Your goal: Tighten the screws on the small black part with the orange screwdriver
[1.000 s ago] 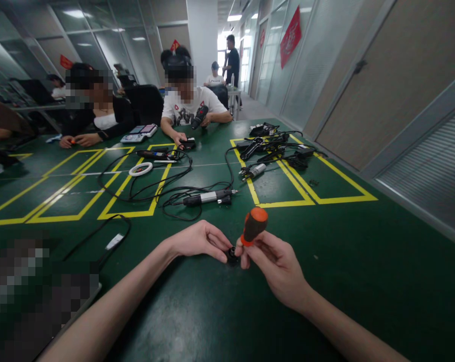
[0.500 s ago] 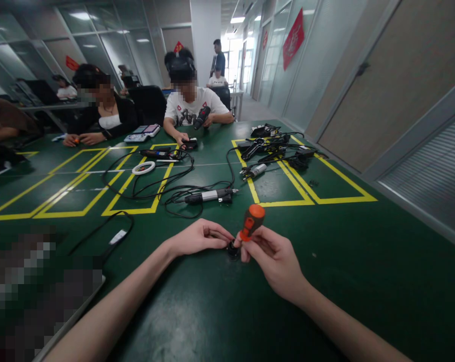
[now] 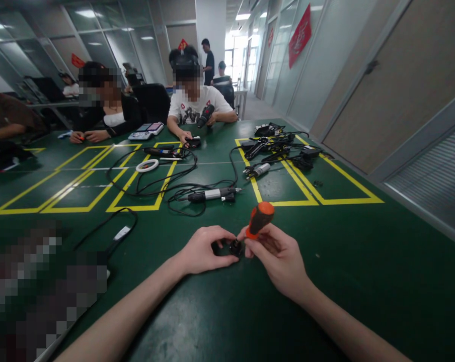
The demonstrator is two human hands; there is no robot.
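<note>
A screwdriver (image 3: 260,220) with an orange and dark handle leans to the right in my right hand (image 3: 281,251), whose fingers are closed round its lower part. Its tip points down to a small black part (image 3: 235,247) on the green table; the exact contact point is too small to make out. My left hand (image 3: 211,247) curves round that part from the left, thumb on the near side and fingers on the far side, gripping it. What kind of part it is cannot be told.
Beyond my hands lies a silver-and-black corded power tool (image 3: 212,194) with looped black cable. Further right is a heap of black tools and cords (image 3: 265,146). A white ring (image 3: 147,165) rests at left. Across the green table (image 3: 348,281), a person (image 3: 197,100) holds a drill.
My left hand has brought its thumb to the near side of the small black part and now pinches it. The screwdriver handle tilts further right. The view has shifted slightly.
</note>
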